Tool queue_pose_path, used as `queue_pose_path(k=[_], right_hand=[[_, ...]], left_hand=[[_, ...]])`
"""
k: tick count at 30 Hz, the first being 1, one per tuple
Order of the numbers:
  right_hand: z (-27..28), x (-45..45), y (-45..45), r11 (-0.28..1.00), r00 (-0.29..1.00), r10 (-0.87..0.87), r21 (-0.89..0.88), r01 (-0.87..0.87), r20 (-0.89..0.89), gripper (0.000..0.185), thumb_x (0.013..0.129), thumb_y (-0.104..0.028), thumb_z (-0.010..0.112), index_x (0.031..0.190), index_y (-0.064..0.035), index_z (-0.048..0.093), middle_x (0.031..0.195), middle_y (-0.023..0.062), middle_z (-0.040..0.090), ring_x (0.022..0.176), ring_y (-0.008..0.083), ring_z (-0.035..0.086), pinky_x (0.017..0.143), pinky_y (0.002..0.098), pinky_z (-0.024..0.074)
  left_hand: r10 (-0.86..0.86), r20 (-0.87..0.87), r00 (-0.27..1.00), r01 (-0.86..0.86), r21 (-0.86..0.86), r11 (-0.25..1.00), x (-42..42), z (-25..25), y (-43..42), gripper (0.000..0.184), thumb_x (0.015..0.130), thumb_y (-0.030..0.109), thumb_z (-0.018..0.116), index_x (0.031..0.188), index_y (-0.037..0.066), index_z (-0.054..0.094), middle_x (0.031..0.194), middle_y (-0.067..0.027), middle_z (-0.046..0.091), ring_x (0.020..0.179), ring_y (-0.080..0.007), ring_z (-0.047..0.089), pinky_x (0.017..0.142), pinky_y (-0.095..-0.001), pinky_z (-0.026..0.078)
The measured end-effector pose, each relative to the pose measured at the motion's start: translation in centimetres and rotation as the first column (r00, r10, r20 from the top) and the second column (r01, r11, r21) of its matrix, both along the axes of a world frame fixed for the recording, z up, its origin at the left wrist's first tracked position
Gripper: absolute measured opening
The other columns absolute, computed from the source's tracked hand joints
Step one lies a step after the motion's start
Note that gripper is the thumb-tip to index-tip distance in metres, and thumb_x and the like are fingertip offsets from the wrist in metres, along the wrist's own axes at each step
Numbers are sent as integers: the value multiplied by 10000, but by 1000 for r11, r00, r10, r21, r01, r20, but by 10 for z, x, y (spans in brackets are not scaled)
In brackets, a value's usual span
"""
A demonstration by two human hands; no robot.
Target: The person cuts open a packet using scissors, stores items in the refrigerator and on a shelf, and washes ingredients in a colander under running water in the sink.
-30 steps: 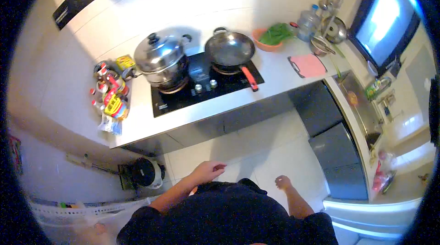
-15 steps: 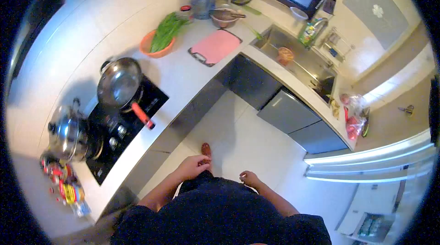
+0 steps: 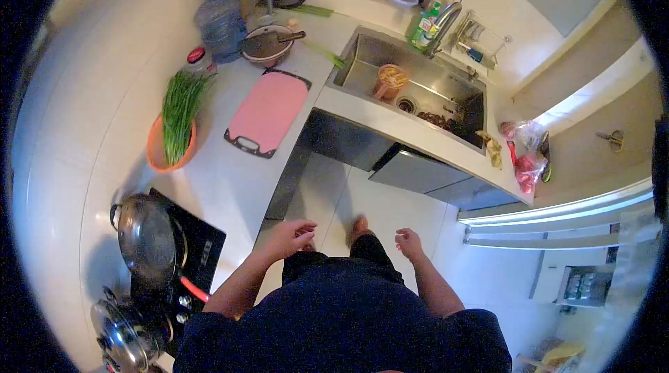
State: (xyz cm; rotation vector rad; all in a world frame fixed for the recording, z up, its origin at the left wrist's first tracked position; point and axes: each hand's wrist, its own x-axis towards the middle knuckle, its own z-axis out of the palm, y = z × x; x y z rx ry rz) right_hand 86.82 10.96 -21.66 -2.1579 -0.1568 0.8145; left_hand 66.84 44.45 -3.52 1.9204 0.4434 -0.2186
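Observation:
My left hand (image 3: 293,237) hangs in front of my body, holding nothing, its fingers loosely bent and apart. Lower than the counter and to the right, my right hand (image 3: 409,242) is empty too, its fingers slightly curled. Nearest ahead on the counter lies a pink cutting board (image 3: 268,111) with black ends. Behind it, a cleaver (image 3: 272,42) rests across a bowl (image 3: 266,61). Long green chives (image 3: 180,108) stand in an orange bowl (image 3: 172,164). To the left, a frying pan (image 3: 148,237) with a red handle sits on the black cooktop (image 3: 205,233).
The steel sink (image 3: 362,70) holds a pink container (image 3: 390,84) and dark scraps (image 3: 439,120). A detergent bottle (image 3: 424,28) stands by the faucet (image 3: 446,24). Plastic bags (image 3: 529,167) lie at the counter's right end. A lidded pot (image 3: 125,335) is at lower left.
My view has moved forward and toward the sink side, so the cooktop and pan now sit lower left. My left hand's fingers have loosened and spread; both hands stay empty.

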Motion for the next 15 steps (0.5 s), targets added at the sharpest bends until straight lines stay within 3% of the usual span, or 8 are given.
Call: queue_pose_path(k=[4, 9, 11, 13, 15], right_hand=[[-13, 76, 24, 992, 995, -67, 111, 59, 69, 192, 768, -65, 515, 951, -13, 547, 689, 72, 555, 528, 122, 530, 480, 242, 454], [28, 239, 96, 940, 958, -160, 334, 73, 240, 183, 773, -50, 492, 944, -7, 542, 672, 51, 532, 586, 114, 523, 530, 236, 461], [-15, 323, 112, 958, 956, -115, 286, 34, 271, 182, 773, -52, 486, 940, -9, 543, 661, 47, 518, 591, 113, 518, 533, 247, 454], [0, 389, 143, 988, 888, 77, 88, -131, 453, 176, 765, -55, 486, 923, -13, 551, 692, 68, 535, 592, 134, 516, 542, 268, 445], [-25, 454, 172, 961, 830, 96, 166, -221, 549, 189, 751, -75, 506, 923, -25, 565, 766, 95, 558, 642, 198, 540, 586, 315, 444]], left_hand=[[42, -61, 997, -39, 48, 998, 62, -17, 18, 275, 799, 211, 559, 1022, 49, 566, 957, -109, 605, 825, -207, 600, 746, -299, 475], [126, -171, 977, -121, 39, 992, 159, -33, 25, 268, 795, 185, 559, 1022, 43, 564, 948, -102, 612, 843, -197, 600, 750, -297, 474], [226, -199, 954, -221, 45, 974, 207, -32, 29, 268, 795, 161, 554, 1027, 28, 554, 950, -114, 609, 840, -206, 598, 752, -305, 471], [279, -242, 929, -283, 20, 959, 244, -24, 26, 263, 793, 135, 552, 1029, 20, 548, 951, -119, 608, 843, -206, 596, 757, -306, 468], [302, -238, 923, -315, -15, 949, 287, -15, 33, 256, 791, 110, 553, 1030, 20, 547, 951, -117, 608, 852, -197, 593, 765, -298, 464]])
